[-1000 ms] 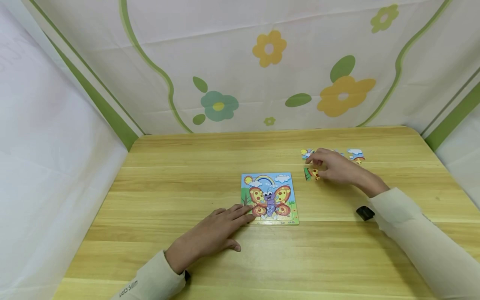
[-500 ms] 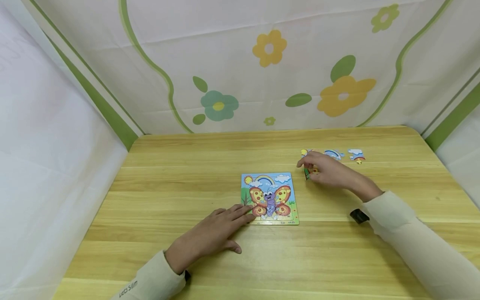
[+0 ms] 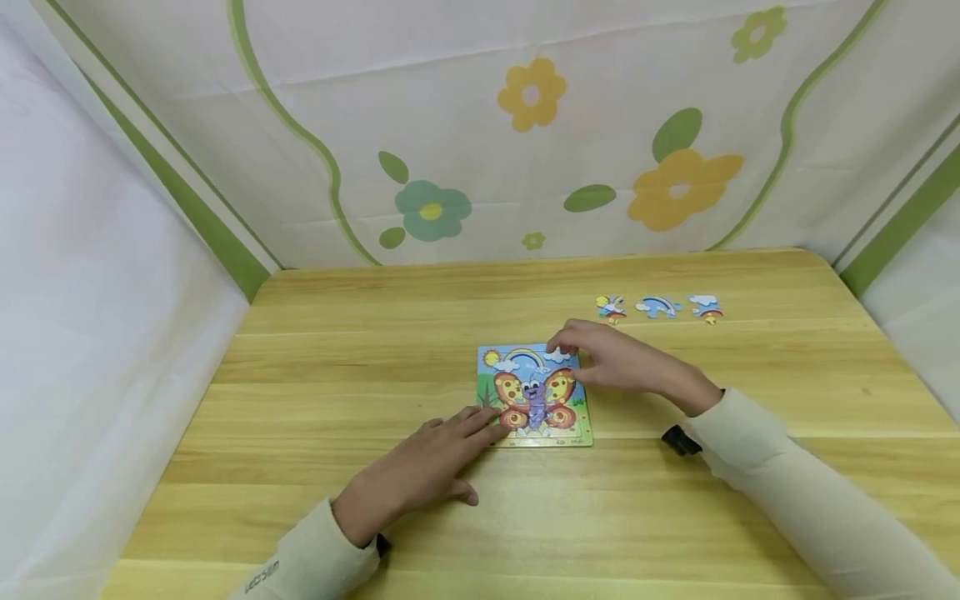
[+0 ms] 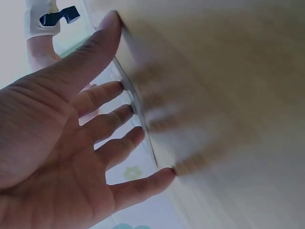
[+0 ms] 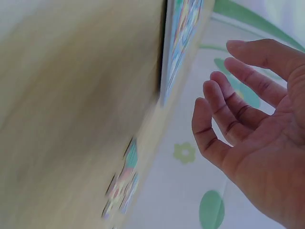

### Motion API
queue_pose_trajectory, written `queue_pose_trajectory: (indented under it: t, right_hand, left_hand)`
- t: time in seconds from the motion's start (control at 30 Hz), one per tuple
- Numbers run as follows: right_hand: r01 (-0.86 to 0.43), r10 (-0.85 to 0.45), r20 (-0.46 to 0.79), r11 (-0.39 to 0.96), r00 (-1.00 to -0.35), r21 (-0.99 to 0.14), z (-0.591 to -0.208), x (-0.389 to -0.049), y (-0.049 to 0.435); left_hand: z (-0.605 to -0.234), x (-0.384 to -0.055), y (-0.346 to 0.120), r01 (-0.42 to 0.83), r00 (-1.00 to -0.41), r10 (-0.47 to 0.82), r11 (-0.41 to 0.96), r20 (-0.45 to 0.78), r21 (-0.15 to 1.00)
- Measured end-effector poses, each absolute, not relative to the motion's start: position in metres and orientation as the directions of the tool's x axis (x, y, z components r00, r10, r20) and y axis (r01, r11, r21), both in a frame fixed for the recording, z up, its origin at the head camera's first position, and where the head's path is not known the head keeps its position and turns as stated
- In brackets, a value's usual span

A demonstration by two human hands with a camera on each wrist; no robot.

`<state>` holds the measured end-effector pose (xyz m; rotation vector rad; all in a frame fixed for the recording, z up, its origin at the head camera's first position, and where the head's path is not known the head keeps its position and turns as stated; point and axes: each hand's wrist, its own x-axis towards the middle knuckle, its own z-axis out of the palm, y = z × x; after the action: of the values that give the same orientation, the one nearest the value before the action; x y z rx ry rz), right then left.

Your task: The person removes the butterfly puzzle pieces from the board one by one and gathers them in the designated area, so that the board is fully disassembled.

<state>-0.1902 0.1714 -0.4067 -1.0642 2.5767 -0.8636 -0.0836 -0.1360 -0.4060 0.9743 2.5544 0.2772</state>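
A square butterfly jigsaw board (image 3: pixel 535 400) lies on the table in the head view. My left hand (image 3: pixel 427 458) lies flat at its lower left, fingers fairly straight and fingertips on the board's edge. The left wrist view shows the hand (image 4: pixel 81 138) with fingers spread. Over the board's upper right corner hovers my right hand (image 3: pixel 618 358), fingers loosely bent. In the right wrist view that hand (image 5: pixel 252 114) has thumb and fingers apart, with nothing visible between them. There, loose puzzle pieces (image 5: pixel 131 155) lie on the table below the board.
Three loose puzzle pieces are lined up near the table's back edge: a sun piece (image 3: pixel 611 308), a rainbow piece (image 3: pixel 658 307) and a cloud piece (image 3: pixel 706 308). A white flowered cloth (image 3: pixel 457 125) rises behind the wooden table (image 3: pixel 337 350).
My right hand has moved left and nearer, from the loose pieces to the board's corner. The back row of pieces is now uncovered. My left hand has stayed on the board.
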Motion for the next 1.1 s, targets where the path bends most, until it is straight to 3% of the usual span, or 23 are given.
queue_pose_trajectory:
  t: [0.27,0.63,1.1]
  right_hand:
    - [-0.588,-0.746,-0.035,0.552,-0.665,-0.592,-0.408,-0.185,0.147]
    - [-0.555,-0.743,-0.125,0.590,-0.657,-0.586,-0.413,-0.181,0.129]
    - [-0.539,-0.734,-0.164,0.612,-0.659,-0.579,-0.414,-0.180,0.127]
  left_hand:
    - [-0.404,-0.085,-0.135,0.613,-0.681,0.675,0.737,-0.282,0.285]
    - [-0.402,-0.084,-0.137,0.642,-0.679,0.685,0.728,-0.264,0.240]
    - [-0.408,-0.092,-0.148,0.701,-0.632,0.741,0.671,-0.227,0.241]
